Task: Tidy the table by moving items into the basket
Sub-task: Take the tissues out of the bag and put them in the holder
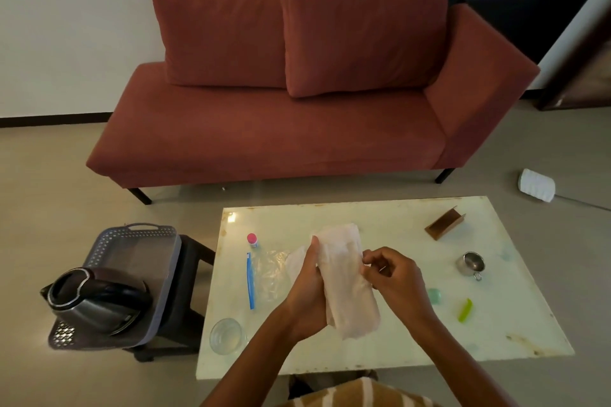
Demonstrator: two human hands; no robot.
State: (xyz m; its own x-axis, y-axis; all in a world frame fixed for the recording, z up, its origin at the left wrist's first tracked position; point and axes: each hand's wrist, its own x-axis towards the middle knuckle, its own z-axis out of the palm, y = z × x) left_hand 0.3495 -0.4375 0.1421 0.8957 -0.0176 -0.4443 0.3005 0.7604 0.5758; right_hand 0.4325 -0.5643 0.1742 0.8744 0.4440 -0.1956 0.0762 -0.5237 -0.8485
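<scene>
Cloth [347,274] is held up over the table [396,218], right of the basket [99,251]. Its long axis runs away from the person, roughly parallel to the basket's long side. Left hand [307,294] wraps its fingers round the cloth's basket-side edge, thumb up. Right hand [393,277] pinches the edge away from the basket. Left hand is nearer the basket, so the carry likely goes leftward. Basket holds a tilted kettle [96,304] at its near end; its far end shows bare bottom. Bowl [226,335], just right of the basket, looks empty. Cup [471,262], well right of the basket: contents unclear.
</scene>
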